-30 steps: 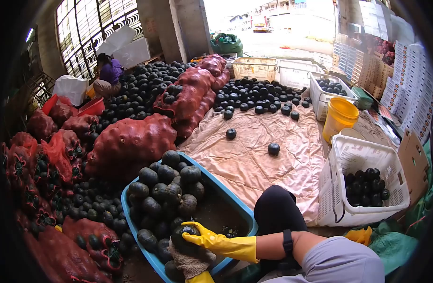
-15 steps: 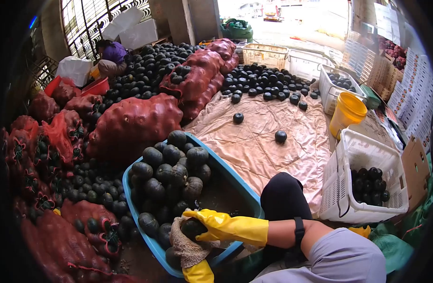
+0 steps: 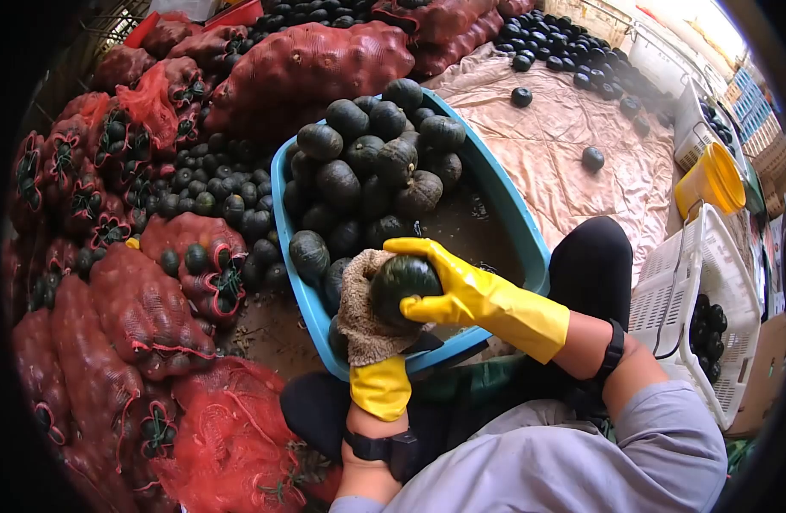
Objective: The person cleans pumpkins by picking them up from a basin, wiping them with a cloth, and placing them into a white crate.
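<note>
A dark green squash (image 3: 406, 289) is held over the near end of a blue tub (image 3: 496, 184). My right hand (image 3: 453, 286), in a yellow rubber glove, grips it from the right with the thumb below and fingers over the top. On the other side, my left hand (image 3: 381, 386), also gloved in yellow, presses a rough brown cloth (image 3: 361, 316) round the squash. The cloth hides the fingers of that hand. Many more green squashes (image 3: 338, 184) are heaped in the far and left part of the tub, above some murky water.
Red mesh sacks (image 3: 307, 73) of squash line the left and back. Loose small squashes (image 3: 200, 175) lie left of the tub. A pinkish sheet (image 3: 547, 145) bears more squashes. At right stand a yellow bucket (image 3: 712, 181) and a white crate (image 3: 658, 321).
My view has tipped down and swung, so the tub appears higher and further right. My hands have lifted the squash and turned it, showing more of its surface beside the cloth.
</note>
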Demonstrator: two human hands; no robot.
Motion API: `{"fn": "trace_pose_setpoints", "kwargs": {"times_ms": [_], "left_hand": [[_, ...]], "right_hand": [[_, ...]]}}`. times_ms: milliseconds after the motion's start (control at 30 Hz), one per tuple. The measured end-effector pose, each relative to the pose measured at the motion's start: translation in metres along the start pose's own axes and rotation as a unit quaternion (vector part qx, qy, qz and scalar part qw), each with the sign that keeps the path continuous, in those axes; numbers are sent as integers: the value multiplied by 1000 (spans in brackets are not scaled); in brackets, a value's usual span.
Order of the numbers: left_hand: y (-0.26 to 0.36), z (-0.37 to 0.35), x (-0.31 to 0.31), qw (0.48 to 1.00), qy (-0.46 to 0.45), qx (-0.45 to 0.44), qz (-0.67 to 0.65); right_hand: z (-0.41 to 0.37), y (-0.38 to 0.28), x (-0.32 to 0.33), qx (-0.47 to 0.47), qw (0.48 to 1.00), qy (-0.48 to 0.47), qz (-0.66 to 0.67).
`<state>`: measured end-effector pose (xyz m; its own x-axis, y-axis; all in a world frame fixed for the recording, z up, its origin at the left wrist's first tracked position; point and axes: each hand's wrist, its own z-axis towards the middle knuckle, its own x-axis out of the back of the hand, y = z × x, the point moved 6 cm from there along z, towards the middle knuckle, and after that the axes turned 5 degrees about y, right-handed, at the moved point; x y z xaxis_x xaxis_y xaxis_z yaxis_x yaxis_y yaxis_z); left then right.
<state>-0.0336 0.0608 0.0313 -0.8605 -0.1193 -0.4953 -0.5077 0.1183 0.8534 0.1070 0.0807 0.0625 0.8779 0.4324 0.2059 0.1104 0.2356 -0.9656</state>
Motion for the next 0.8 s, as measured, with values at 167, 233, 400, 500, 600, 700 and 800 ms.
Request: {"fn": "trace_pose_setpoints", "kwargs": {"times_ms": [167,233,400,500,600,700,800], "left_hand": [[-45,28,-1,994,74,-41,-72],[-50,19,-22,969,89,67,-223],[-22,17,-9,966,38,-102,235],[-11,14,5,895,31,-147,420],[-13,-7,3,988,97,63,102],[-14,-14,-16,957,-1,206,-204],[-5,5,-11,943,-103,205,-241]], "right_hand": [[18,61,-2,-5,951,292,-101],[12,60,4,90,937,312,-126],[-11,60,-9,9,981,188,-38],[-12,57,-12,-29,982,103,159],[-11,89,-19,-135,854,-26,501],[-16,92,-23,-177,773,-109,599],[-20,100,-14,-160,736,-127,645]]}}
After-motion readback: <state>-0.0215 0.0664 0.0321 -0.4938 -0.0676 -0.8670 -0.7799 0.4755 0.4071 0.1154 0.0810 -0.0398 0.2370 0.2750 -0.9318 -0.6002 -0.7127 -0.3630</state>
